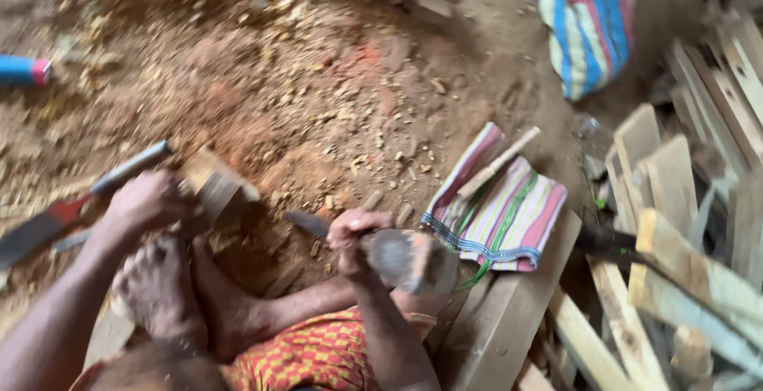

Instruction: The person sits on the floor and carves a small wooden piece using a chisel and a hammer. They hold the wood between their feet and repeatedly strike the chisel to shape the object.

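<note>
Left hand [147, 200] fist closed round a wood block [216, 188], held on the dirt floor [318, 97] above the bare feet. Right hand [354, 240] clenched on a mallet [409, 260], blurred. Beyond: striped cloth [509, 216] on a plank, wood offcuts [683, 224], striped bag [588, 29].

head view looks steeply down, close in.

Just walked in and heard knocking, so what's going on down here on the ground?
A person sits on the dirt floor. The left hand grips a small wooden block beside a metal tool. The right hand holds a blurred mallet. Wood chips cover the floor, and cut planks are piled to the right.
</note>
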